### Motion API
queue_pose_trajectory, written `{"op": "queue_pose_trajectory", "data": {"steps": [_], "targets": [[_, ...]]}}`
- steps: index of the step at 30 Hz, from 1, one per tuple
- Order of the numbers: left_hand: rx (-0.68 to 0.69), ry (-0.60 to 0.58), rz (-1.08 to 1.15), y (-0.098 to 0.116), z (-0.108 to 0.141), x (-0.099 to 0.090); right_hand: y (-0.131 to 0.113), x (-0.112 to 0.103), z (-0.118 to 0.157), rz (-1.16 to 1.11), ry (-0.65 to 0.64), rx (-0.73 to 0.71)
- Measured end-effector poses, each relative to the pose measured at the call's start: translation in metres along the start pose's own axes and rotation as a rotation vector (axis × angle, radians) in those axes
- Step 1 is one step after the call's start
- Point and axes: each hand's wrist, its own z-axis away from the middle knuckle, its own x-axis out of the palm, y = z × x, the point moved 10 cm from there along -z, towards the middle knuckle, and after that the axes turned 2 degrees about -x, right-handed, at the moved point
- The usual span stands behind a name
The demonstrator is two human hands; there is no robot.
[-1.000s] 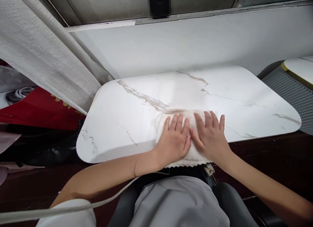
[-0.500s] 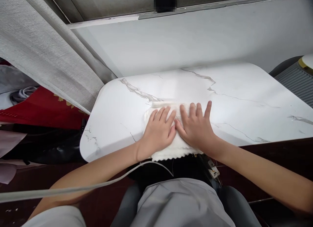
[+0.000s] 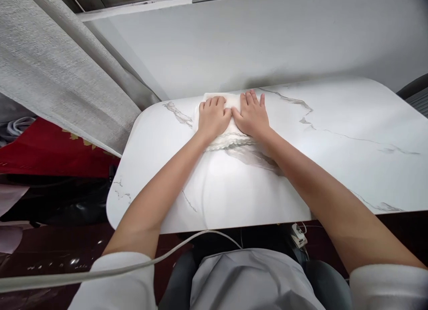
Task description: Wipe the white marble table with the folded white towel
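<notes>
A folded white cloth [image 3: 222,142] with a wavy edge lies flat on the white marbled table [image 3: 143,167], near its far edge by the wall. My left hand [image 3: 214,116] rests palm down on the cloth's left part, fingers spread a little and pointing away from me. Beside it, my right hand [image 3: 251,112] presses on the cloth's right part, its fingers apart. The two thumbs almost meet over the cloth. Neither hand grips it.
A grey curtain [image 3: 67,60] hangs at the left, with red fabric [image 3: 50,149] below it. A pale cable [image 3: 174,252] crosses in front of my body. Under the table's near edge is a white power strip [image 3: 298,235]. The wall [image 3: 217,42] stands behind the table.
Both hands and the cloth under them have moved away from me, from the table's near edge to near the far edge. The view has tilted down slightly.
</notes>
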Motion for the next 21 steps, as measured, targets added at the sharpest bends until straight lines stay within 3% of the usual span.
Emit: {"op": "queue_pose_trajectory", "data": {"steps": [5, 11, 16, 21], "targets": [[0.02, 0.049, 0.033, -0.011, -0.028, 0.006, 0.006, 0.003, -0.027, 0.01, -0.033, 0.042], [-0.016, 0.052, 0.006, -0.03, -0.054, 0.008, -0.001, 0.007, -0.062, -0.014, 0.099, -0.021], [-0.052, 0.047, -0.02, -0.05, -0.064, 0.007, -0.015, 0.016, -0.081, 0.02, 0.103, -0.045], [-0.042, 0.066, -0.007, -0.065, -0.064, 0.004, -0.032, 0.021, -0.084, 0.063, 0.119, -0.043]]}}
